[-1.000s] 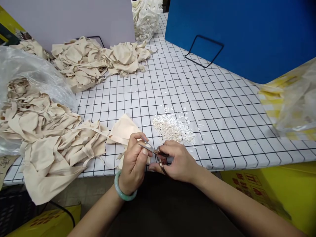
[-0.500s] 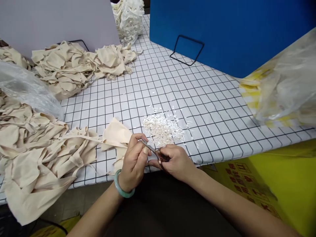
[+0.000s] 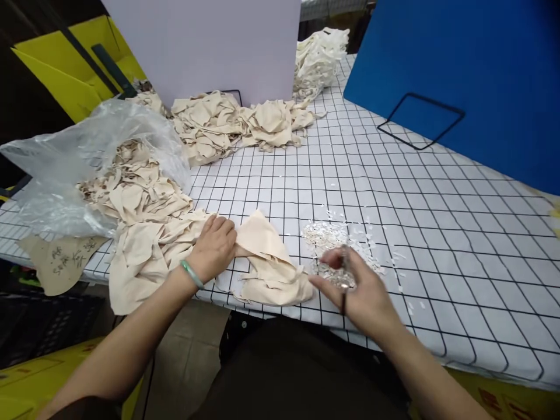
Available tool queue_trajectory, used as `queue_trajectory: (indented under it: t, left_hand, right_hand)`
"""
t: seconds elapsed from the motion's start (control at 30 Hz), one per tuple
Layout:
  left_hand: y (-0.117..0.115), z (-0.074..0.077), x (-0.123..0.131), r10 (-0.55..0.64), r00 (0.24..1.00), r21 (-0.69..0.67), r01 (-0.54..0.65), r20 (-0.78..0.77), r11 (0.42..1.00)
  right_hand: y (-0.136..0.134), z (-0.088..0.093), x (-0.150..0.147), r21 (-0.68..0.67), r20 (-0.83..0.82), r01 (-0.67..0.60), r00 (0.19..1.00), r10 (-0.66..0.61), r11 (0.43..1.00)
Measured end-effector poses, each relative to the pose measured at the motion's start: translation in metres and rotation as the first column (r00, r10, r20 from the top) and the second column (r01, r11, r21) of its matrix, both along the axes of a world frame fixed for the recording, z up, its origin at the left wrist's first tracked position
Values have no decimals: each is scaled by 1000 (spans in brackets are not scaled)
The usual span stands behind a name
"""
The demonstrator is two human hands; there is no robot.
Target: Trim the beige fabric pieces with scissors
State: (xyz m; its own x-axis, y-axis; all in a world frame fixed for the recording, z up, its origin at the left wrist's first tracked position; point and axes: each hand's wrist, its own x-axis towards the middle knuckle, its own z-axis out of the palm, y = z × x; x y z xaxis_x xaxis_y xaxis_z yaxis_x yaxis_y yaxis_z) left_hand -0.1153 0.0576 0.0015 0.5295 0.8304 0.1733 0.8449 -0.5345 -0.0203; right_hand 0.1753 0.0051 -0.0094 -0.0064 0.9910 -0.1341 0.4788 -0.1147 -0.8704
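Observation:
My left hand, a green bangle at its wrist, lies at the right edge of a heap of beige fabric pieces. Its fingers are curled down on the fabric. Right of it, a small loose stack of beige pieces rests near the table's front edge. My right hand holds small scissors just above a scatter of tiny white and beige clippings. Motion smears the scissors, so their blades are hard to make out.
A clear plastic bag with more beige pieces lies left. A marked tan template overhangs the front edge. Behind stand a lilac board and a blue board on a wire stand. Whitish strips are bundled at the back.
The view has swung left. My left hand has moved from the scissors to the beige heap; my right hand has drawn away from it with the scissors. More pieces now lie on the small stack.

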Motion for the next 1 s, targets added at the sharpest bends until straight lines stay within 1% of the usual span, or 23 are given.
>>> queue_trajectory:
  t: [0.03,0.1,0.17,0.2,0.23,0.27,0.3,0.33,0.37,0.4,0.43,0.47,0.5,0.53,0.57,0.63,0.7,0.77,0.83,0.87,0.9,0.93,1.0]
  left_hand:
    - [1,-1,-2,-12,1000,4,12,-24,1000]
    - [-7,2,2,2,1000,31,-2,20,1000]
    - [-26,11,10,61,986,32,-66,156,997]
    - [-37,15,13,109,963,-9,-110,248,994]
    - [-48,19,15,174,922,-97,-150,346,984]
    - [-58,22,16,259,861,-246,-163,437,956]
    - [-65,23,16,364,777,-438,-126,515,890]
    - [-69,24,15,482,669,-633,-23,565,774]
    - [-72,23,15,604,546,-771,133,581,622]
    - [-72,21,14,711,419,-825,309,564,473]
    - [-71,19,14,792,298,-807,463,532,368]
    - [-69,17,15,845,189,-758,567,501,322]
    - [-66,15,16,873,98,-714,622,479,322]
    - [-64,14,18,884,32,-686,643,467,339]
    - [-62,13,20,886,-6,-674,646,463,357]
    - [-60,13,25,877,-24,-685,615,480,391]
    - [-60,17,28,839,21,-708,548,544,446]
    - [-60,25,29,762,126,-720,455,635,524]
    - [-59,35,29,663,253,-703,377,705,603]
    - [-58,39,28,622,306,-693,349,721,631]
    - [-57,43,27,598,345,-690,330,724,645]
    - [-56,46,26,592,371,-697,322,715,641]
    - [-55,49,24,618,408,-739,321,672,592]
  right_hand:
    - [5,0,-18,6,-75,-48,996,49,999]
    - [15,-4,-56,43,-239,-173,954,178,984]
    - [24,-11,-89,113,-357,-261,890,284,959]
    - [28,-15,-102,126,-408,-265,864,294,956]
    - [31,-18,-112,124,-459,-246,845,275,961]
    - [34,-20,-118,110,-509,-212,827,238,971]
    - [36,-21,-121,96,-553,-173,809,197,980]
    - [37,-20,-121,98,-583,-148,793,177,984]
    - [38,-17,-120,116,-594,-139,784,181,983]
    - [39,-13,-117,139,-588,-146,784,201,979]
    - [40,-8,-114,151,-574,-172,786,228,973]
    - [40,-4,-111,142,-565,-208,786,252,968]
    - [40,1,-108,116,-562,-244,783,266,963]
    - [41,4,-105,87,-562,-270,781,271,959]
    - [42,6,-103,71,-558,-281,784,271,957]
    - [44,7,-99,104,-525,-256,806,272,961]
    - [46,4,-98,165,-490,-209,831,264,964]
    - [45,1,-98,148,-500,-202,829,249,968]
    - [41,-1,-100,82,-542,-249,802,252,965]
    - [39,-1,-101,54,-565,-275,784,257,960]
    - [37,-1,-101,31,-582,-295,772,257,955]
    - [35,0,-100,13,-588,-305,768,254,952]
    - [35,2,-98,-9,-572,-287,787,230,958]
